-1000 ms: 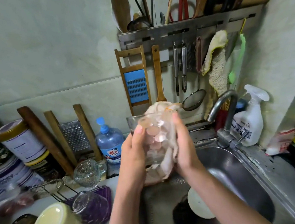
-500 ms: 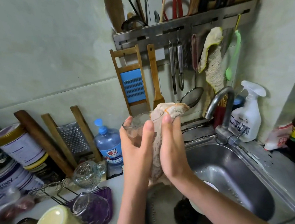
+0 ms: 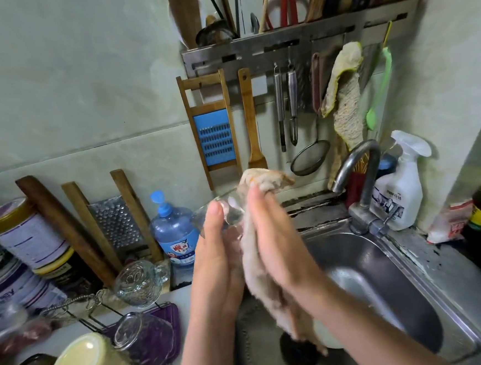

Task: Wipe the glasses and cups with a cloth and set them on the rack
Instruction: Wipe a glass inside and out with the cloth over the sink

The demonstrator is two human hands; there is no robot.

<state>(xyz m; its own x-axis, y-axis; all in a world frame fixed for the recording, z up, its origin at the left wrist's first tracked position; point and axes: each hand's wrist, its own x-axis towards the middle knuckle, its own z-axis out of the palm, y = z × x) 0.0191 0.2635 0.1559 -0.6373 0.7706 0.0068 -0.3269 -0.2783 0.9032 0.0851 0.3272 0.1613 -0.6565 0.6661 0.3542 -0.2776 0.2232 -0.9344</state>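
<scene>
Mid-wipe above the left edge of the steel sink [image 3: 430, 271]: left hand [image 3: 213, 259] grips the clear glass [image 3: 231, 211] (fingers hidden), flat right hand [image 3: 273, 246] presses a pale cloth [image 3: 259, 284] on it; next, probably, carry it left to the wire rack [image 3: 79, 304].

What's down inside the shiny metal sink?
A dark round scrubber-like thing and the edge of a white dish lie in the steel sink. The hanging beige cloth and the right arm cover the rest of the dish.
</scene>
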